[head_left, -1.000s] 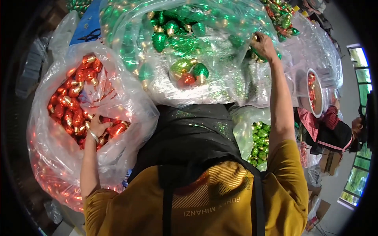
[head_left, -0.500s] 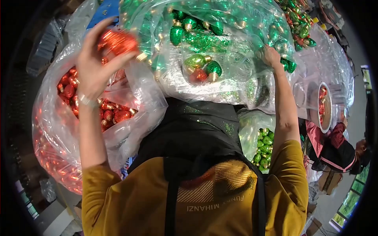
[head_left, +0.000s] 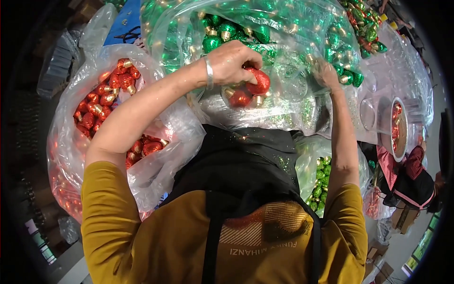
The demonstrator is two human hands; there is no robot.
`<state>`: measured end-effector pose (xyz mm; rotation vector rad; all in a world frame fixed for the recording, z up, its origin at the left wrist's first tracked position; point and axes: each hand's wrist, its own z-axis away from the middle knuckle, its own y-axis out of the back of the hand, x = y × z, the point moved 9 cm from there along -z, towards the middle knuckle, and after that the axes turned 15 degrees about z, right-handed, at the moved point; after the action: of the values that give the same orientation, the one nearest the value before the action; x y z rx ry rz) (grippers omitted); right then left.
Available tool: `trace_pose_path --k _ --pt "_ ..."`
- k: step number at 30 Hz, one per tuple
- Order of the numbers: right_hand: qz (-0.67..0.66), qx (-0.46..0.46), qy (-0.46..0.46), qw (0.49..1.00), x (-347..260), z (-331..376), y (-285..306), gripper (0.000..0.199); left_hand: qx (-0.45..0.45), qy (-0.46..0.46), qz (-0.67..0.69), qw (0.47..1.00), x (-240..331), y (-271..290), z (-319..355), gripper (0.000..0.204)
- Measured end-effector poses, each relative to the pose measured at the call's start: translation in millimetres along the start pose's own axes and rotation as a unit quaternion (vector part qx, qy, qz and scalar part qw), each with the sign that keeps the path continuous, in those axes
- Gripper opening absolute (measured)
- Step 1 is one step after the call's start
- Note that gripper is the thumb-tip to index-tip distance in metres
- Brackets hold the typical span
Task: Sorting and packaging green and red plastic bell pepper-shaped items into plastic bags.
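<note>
my left grip (head_left: 231, 62) is clamping a red bulb (head_left: 260, 83), and near green bulbs (head_left: 358, 79) my blurred right grip (head_left: 325, 75) is showing, apart or together i cannot tell.

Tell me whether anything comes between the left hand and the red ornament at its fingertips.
Nothing visible does: the left hand has thumb and fingers right on the red ornament. Another red ornament shows just beside it, not between them.

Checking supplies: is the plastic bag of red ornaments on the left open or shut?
Open. The plastic bag gapes wide, exposing red bulb ornaments inside.
</note>
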<state>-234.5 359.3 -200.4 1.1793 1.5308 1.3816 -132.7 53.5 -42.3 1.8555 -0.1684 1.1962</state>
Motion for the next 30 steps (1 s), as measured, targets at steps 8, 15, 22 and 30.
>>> trace_pose_path --k 8,15,22,30 --pt "-0.016 0.059 0.048 0.997 -17.7 -11.0 3.6 0.042 -0.222 0.115 -0.272 0.930 -2.4 -27.4 -38.6 0.031" --pt "-0.051 -0.010 0.024 0.998 -23.3 -24.6 18.1 0.040 -0.131 -0.063 -0.276 0.950 26.7 -15.0 -25.1 0.059" --pt "-0.273 -0.080 -0.029 0.958 -57.2 -29.8 88.4 0.033 0.034 -0.216 -0.333 0.917 29.5 -5.0 -31.0 0.083" --pt "-0.021 -0.100 0.085 0.991 -66.0 -82.1 51.0 0.033 -0.149 0.066 -0.274 0.948 -11.0 -21.3 -50.0 0.082"
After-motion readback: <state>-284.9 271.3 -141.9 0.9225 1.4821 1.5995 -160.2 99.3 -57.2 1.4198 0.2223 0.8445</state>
